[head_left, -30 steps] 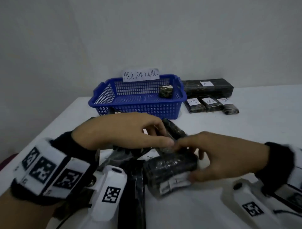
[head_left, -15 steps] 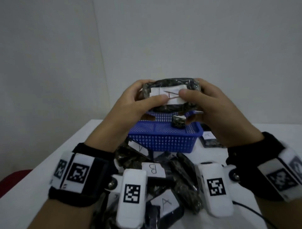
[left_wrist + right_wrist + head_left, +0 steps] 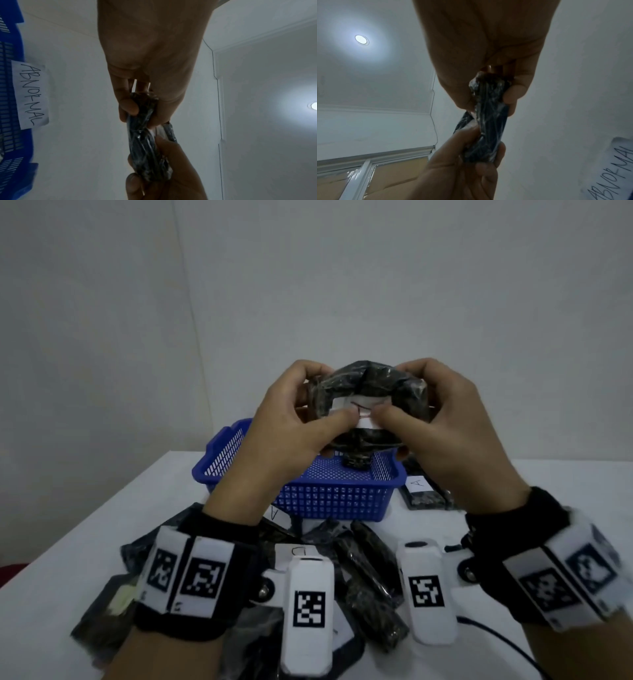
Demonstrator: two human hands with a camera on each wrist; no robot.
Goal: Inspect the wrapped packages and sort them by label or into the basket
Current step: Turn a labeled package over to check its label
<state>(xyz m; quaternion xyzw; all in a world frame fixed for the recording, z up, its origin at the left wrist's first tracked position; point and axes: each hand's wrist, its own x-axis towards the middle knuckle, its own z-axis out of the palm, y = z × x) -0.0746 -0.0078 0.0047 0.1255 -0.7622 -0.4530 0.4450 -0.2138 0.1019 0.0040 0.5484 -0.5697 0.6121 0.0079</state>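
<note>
Black plastic-wrapped package with a white paper label is held up above the blue mesh basket; left hand and right hand both keep a tight grip around its ends, thumbs on the label.

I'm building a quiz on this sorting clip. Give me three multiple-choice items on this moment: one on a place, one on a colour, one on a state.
1. Where is the held package?
A. Raised above the basket
B. Flat on the table
C. Inside the basket

2. What colour is the basket?
A. Red
B. Blue
C. Green

3. How is the held package gripped?
A. By the left hand alone
B. By neither hand
C. By both hands, one at each end

Answers:
1 A: the head view shows it lifted in front of the wall, over the basket.
2 B: its mesh walls are blue.
3 C: the left hand and the right hand curl round its ends, with thumbs on the white label.
</note>
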